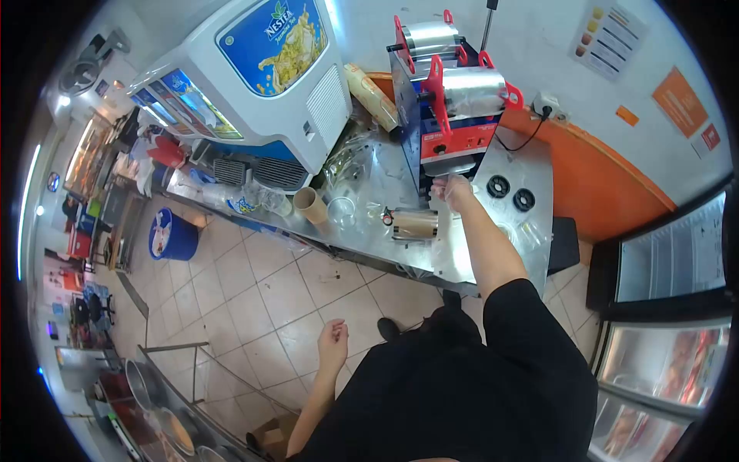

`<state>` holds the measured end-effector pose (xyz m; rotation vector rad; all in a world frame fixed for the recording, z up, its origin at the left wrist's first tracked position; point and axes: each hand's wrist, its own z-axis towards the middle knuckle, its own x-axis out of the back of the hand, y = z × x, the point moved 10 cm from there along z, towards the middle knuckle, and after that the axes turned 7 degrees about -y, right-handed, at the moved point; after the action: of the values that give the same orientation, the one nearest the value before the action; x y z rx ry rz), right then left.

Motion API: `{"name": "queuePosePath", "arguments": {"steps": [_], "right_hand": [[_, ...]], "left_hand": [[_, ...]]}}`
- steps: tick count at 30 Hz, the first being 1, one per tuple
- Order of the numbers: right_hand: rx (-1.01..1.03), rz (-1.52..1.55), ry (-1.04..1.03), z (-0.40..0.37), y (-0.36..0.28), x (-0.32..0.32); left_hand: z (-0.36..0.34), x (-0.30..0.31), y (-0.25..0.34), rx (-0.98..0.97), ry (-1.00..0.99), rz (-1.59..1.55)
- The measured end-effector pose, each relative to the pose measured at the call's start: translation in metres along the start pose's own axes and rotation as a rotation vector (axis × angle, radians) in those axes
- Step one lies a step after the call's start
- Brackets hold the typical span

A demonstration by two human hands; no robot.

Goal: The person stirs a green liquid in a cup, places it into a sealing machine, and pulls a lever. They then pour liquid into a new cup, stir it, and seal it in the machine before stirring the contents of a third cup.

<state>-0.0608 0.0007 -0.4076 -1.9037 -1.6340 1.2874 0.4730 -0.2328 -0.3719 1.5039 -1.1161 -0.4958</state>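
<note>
hands number two, both bare. right hand [450, 189] is stretched out to the lower tray of one red and blue sealing machine [443, 135] at the back of the steel counter [531, 162]; its fingers are against the tray, but whether they pinch it or only rest there i cannot tell. left hand [333, 343] hangs at the person's side over the tiled floor [269, 285], fingers loosely curled, holding nothing. two shiny film rolls [431, 35] sit on top of the machine. just left of the right hand one metal shaker [414, 225] lies on its side, then one clear cup [342, 209] and one paper cup [310, 204]. two black discs [498, 185] lie to the right. one blue bin [171, 235] stands on the floor.
</note>
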Motion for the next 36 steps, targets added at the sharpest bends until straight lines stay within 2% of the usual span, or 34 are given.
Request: {"name": "queuePosePath", "arguments": {"steps": [1,3,6,7,9,11,14,15,17,19,21,23,25,27,28,31,32,33,34,36], "right_hand": [[-0.014,-0.015,-0.057,0.008,-0.003,-0.006],[-0.024,-0.01,-0.073,0.015,-0.006,-0.003],[-0.089,-0.071,-0.215,0.002,-0.005,-0.001],[-0.102,-0.127,-0.239,-0.012,-0.007,0.003],[-0.154,-0.343,-0.495,-0.071,-0.027,-0.004],[-0.128,-0.584,-0.591,-0.125,-0.057,0.005],[0.014,-0.668,-0.614,-0.17,-0.119,0.037],[0.064,-0.662,-0.553,-0.164,-0.131,0.057],[0.154,-0.784,-0.419,-0.166,-0.168,0.085],[0.204,-0.774,-0.365,-0.167,-0.194,0.105],[0.213,-0.69,-0.331,-0.162,-0.206,0.121],[0.308,-0.599,-0.389,-0.164,-0.221,0.116],[0.349,-0.587,-0.411,-0.169,-0.241,0.102],[0.532,-0.724,-0.383,-0.176,-0.277,0.079],[0.581,-0.624,-0.391,-0.173,-0.289,0.068],[0.889,-0.81,-0.418,-0.188,-0.358,0.006],[0.932,-0.754,-0.414,-0.182,-0.377,-0.013],[1.078,-0.845,-0.359,-0.169,-0.395,-0.031],[1.045,-0.864,-0.377,-0.165,-0.411,-0.055],[1.344,-0.933,-0.321,-0.181,-0.445,-0.102]], "left_hand": [[0.007,-0.011,0.026,0.004,0.015,-0.003],[0.027,-0.043,0.117,-0.207,-0.025,0.282],[0.034,-0.111,0.332,-0.702,0.013,0.366],[0.038,-0.137,0.386,-0.841,0.005,0.393],[0.044,-0.188,0.475,-1.093,-0.002,0.42],[0.067,-0.239,0.531,-1.21,0.016,0.438],[0.125,-0.299,0.548,-1.107,0.256,0.783],[0.142,-0.309,0.543,-1.035,0.345,0.922],[0.154,-0.315,0.548,-0.996,0.401,0.949],[0.159,-0.315,0.558,-0.998,0.441,0.992],[0.167,-0.315,0.565,-1.028,0.498,1.02],[0.173,-0.315,0.572,-1.029,0.524,1.031],[0.178,-0.317,0.579,-0.988,0.528,1.065],[0.184,-0.315,0.582,-0.977,0.542,1.058],[0.185,-0.315,0.585,-0.975,0.568,1.055],[0.198,-0.314,0.587,-0.918,0.532,1.078],[0.201,-0.312,0.59,-0.917,0.541,1.071],[0.202,-0.311,0.594,-0.907,0.56,1.066],[0.207,-0.31,0.595,-0.846,0.53,1.086],[0.217,-0.308,0.598,-0.773,0.51,1.125]]}}
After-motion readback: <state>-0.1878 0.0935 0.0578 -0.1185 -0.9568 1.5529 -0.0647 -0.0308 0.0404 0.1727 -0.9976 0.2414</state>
